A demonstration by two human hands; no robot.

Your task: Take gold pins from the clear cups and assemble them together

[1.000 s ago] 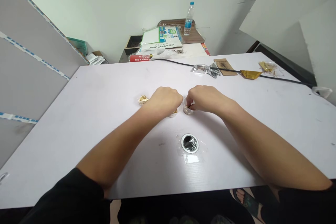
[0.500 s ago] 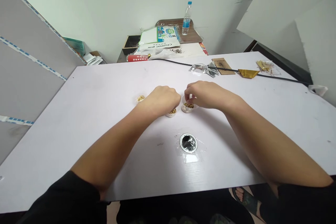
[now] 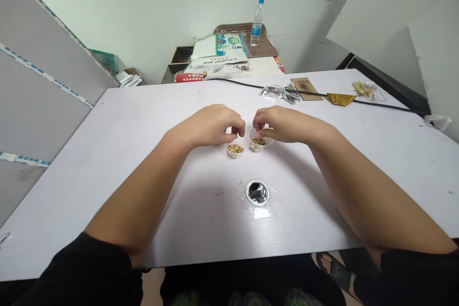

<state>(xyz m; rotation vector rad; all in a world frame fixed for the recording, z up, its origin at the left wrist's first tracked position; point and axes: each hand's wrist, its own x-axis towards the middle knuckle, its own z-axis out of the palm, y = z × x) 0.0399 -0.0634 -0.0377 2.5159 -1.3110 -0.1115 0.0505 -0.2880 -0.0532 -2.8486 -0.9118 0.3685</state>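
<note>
My left hand [image 3: 218, 125] hovers just above a small clear cup [image 3: 235, 155] filled with small gold-coloured metal pieces [image 3: 235, 147]. Its thumb and fingers are drawn together in a pinch; anything between them is too small to name. On the right, my right hand [image 3: 278, 124] reaches over the rim of a second clear cup [image 3: 268, 136], which holds darker gold-coloured pieces [image 3: 258, 141]. Its thumb and forefinger are closed down near those pieces, and what they grip cannot be made out. The two cups stand side by side.
A round hole with a metal ring [image 3: 257, 192] is taped into the white table [image 3: 201, 229] nearer to me. Along the back run a black cable [image 3: 244, 84], silvery packets [image 3: 278, 92], a brown board [image 3: 306, 89] and gold foil [image 3: 340, 99]. Beyond stands a water bottle [image 3: 257, 24].
My left hand has lifted from the left cup, uncovering its gold pieces. A third cup, seen earlier at the left, is now hidden behind my left hand and forearm. My right hand stays at its cup.
</note>
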